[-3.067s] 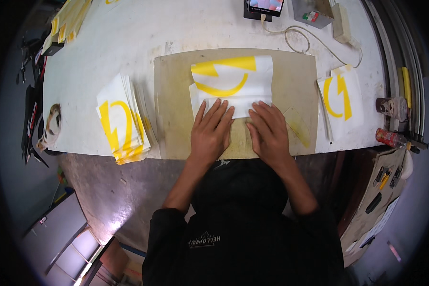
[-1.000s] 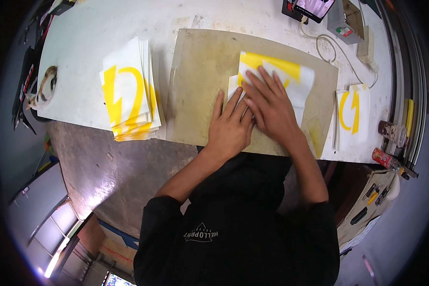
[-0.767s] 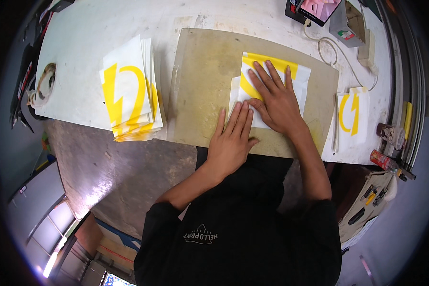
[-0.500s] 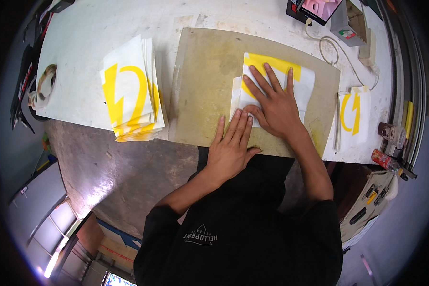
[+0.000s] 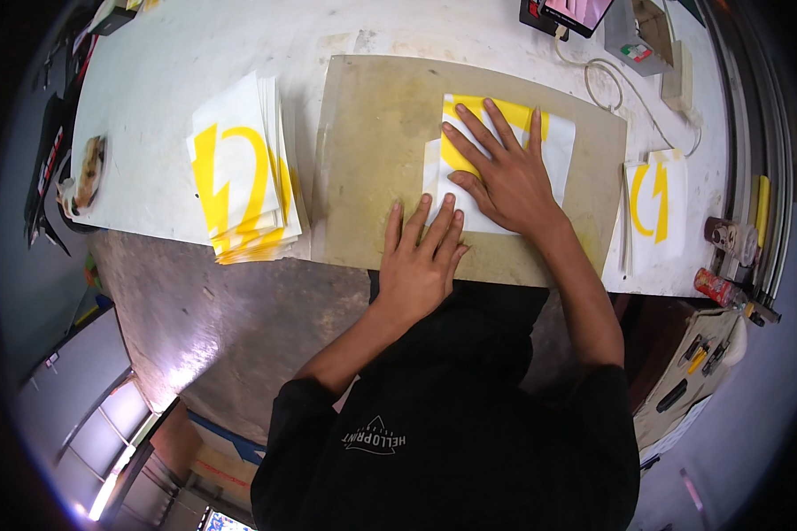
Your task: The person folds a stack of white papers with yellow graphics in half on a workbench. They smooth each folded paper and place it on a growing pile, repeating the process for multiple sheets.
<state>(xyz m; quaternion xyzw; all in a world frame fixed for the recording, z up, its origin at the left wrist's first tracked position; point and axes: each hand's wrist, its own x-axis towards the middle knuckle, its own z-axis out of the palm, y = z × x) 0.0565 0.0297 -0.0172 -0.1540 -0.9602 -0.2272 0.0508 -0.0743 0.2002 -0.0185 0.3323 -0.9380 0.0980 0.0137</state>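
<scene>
A folded white sheet [image 5: 553, 164] with yellow print lies on a tan mat [image 5: 363, 159]. My right hand [image 5: 509, 181] rests flat on it with fingers spread, covering much of the print. A narrow white strip [image 5: 431, 166] shows past the sheet's left edge. My left hand [image 5: 421, 261] lies open, palm down, at the mat's near edge, its fingertips by the sheet's lower left corner. Whether those fingertips press on the sheet or the mat, I cannot tell. Neither hand grasps anything.
Left of the mat lies a fanned stack of yellow-printed white sheets [image 5: 243, 177]; a smaller pile [image 5: 660, 203] is at the right. A cat [image 5: 86, 177] sits at the table's left end. A grey box [image 5: 638, 40], a cable [image 5: 624, 88] and a screen device [image 5: 576, 13] occupy the far right.
My right hand has slid slightly farther up over the folded sheet. The left hand has shifted a little left, its thumb drawn closer to the fingers. The view has also moved slightly.
</scene>
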